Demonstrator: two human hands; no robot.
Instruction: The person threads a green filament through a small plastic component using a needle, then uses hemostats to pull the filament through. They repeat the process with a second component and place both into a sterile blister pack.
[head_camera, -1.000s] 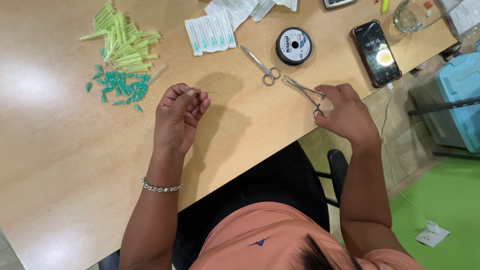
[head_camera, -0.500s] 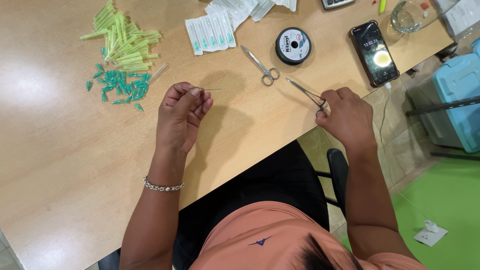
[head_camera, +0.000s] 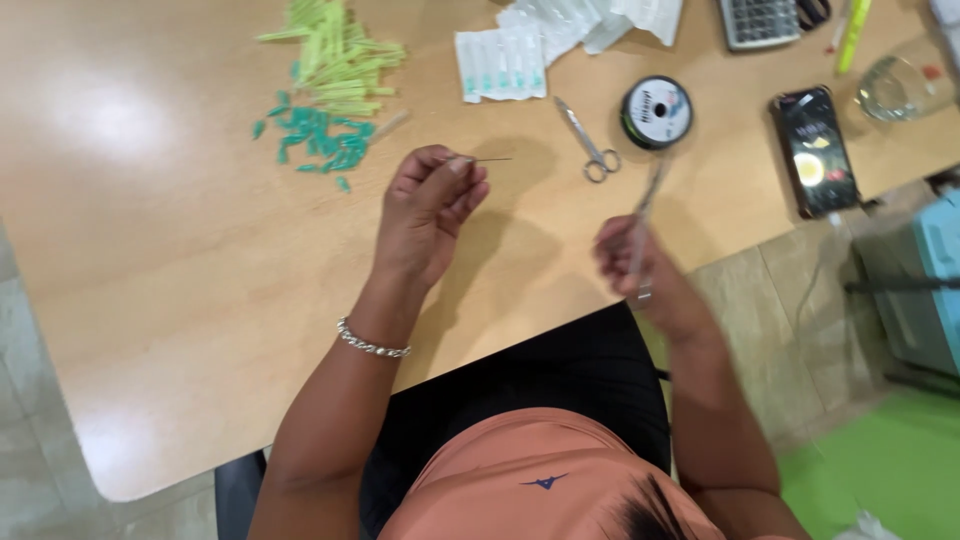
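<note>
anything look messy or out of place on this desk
Mostly tidy. The teal caps lie loosely scattered beside the yellow-green sleeves, and the phone sits close to the table edge. The left hand pinches a thin needle; the right hand is blurred.

One scissors, one spool, one phone, one calculator.

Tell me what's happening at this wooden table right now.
A person seated at the light wooden table pinches a thin metal needle between the fingers of the left hand. The right hand holds slim metal forceps, blurred with motion. Beyond lie small steel scissors, a black spool of line, a pile of teal plastic caps, yellow-green plastic sleeves and a black phone.
</note>
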